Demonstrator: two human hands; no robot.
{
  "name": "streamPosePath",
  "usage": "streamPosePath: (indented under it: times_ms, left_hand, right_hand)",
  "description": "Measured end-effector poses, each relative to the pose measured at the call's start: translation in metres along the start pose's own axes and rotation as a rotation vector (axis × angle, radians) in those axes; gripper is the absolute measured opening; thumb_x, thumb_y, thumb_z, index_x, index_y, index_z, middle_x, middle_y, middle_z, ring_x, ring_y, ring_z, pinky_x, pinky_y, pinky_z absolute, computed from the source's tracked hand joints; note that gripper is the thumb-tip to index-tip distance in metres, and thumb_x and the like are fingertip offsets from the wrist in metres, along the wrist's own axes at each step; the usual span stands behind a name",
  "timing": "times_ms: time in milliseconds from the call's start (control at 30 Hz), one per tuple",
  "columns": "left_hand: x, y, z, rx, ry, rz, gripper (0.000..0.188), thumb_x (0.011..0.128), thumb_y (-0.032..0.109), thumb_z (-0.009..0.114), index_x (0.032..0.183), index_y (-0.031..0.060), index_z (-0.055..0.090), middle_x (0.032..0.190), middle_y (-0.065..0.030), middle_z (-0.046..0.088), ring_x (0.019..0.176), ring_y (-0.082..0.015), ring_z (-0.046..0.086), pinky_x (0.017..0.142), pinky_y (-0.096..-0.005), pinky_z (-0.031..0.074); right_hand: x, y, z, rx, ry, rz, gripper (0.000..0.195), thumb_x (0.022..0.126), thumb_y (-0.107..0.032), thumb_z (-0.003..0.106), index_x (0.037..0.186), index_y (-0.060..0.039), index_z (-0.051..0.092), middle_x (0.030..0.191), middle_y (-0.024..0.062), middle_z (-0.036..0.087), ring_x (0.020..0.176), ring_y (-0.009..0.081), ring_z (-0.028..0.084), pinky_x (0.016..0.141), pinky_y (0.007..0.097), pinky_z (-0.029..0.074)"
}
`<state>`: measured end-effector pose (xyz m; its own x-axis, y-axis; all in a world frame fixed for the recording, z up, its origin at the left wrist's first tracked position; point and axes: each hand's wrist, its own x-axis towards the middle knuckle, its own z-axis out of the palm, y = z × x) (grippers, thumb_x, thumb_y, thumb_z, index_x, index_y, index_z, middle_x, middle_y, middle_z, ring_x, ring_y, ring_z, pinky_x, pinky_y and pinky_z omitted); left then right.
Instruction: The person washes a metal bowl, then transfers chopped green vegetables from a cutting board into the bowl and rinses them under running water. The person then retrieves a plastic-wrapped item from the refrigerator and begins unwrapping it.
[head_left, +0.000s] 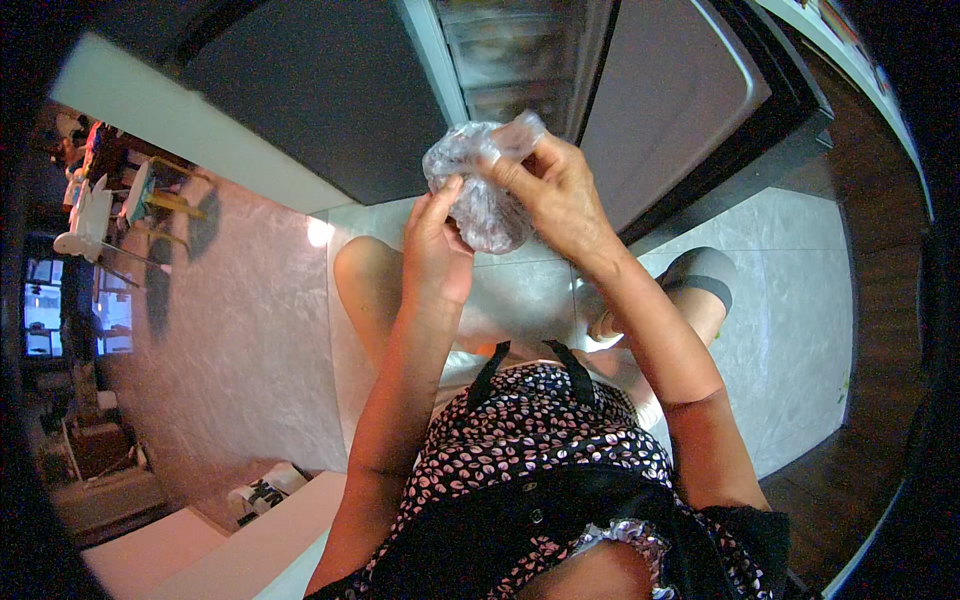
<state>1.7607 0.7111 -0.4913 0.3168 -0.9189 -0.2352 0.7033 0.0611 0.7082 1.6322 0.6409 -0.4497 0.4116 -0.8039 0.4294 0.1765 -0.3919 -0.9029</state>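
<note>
A crumpled clear plastic bag (491, 214) is between my two hands, in front of an appliance that looks like a refrigerator. Its contents are hard to make out through the folds. My left hand (442, 244) supports the bag from its left side, thumb on top. My right hand (562, 195) pinches the gathered upper end of the plastic between thumb and fingers. Just beyond the bag, clear drawers (517, 64) show inside the narrow opening. To the right stands an open door (667, 112) with a pale inner face; a dark panel (315, 97) is on the left.
Grey floor tiles (787, 300) lie below, and my bent knees flank my arms. A pale wall edge (202, 142) runs along the left. Beyond it stands a chair with a yellow frame (169, 199). Dark cabinet fronts (889, 315) line the right side.
</note>
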Motion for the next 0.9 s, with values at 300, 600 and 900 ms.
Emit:
streamPosePath:
  times_ms: [300,600,900]
  left_hand:
    - [-0.003,0.001,0.004,0.01,-0.047,0.017,0.039,0.093,0.024,0.053,0.124,-0.0003,0.051,0.119,-0.012,0.061,0.111,-0.0243,0.058,0.099,-0.0403,0.044]
    - [0.016,-0.005,-0.006,-0.211,-0.235,-0.141,0.036,0.091,0.02,0.053,0.121,0.001,0.054,0.117,-0.0099,0.061,0.106,-0.0232,0.061,0.095,-0.0405,0.048]
    - [0.015,-0.012,-0.001,-0.021,0.073,0.136,0.04,0.09,0.013,0.055,0.129,0.0039,0.047,0.123,-0.0109,0.056,0.114,-0.0251,0.056,0.099,-0.0428,0.047]
  right_hand:
    - [0.002,0.002,-0.012,0.261,-0.016,0.322,0.025,0.093,-0.027,0.062,0.089,-0.0027,0.066,0.074,-0.002,0.059,0.067,0.0059,0.05,0.059,0.0235,0.041]
    - [0.023,-0.016,-0.03,0.117,-0.361,0.298,0.016,0.094,-0.014,0.055,0.098,-0.0022,0.064,0.084,-0.0004,0.062,0.074,0.009,0.055,0.066,0.0258,0.047]
    - [-0.018,-0.013,-0.023,-0.321,0.111,-0.03,0.018,0.077,-0.005,0.057,0.094,-0.0025,0.055,0.08,0.0078,0.055,0.067,0.0182,0.053,0.061,0.0306,0.045]
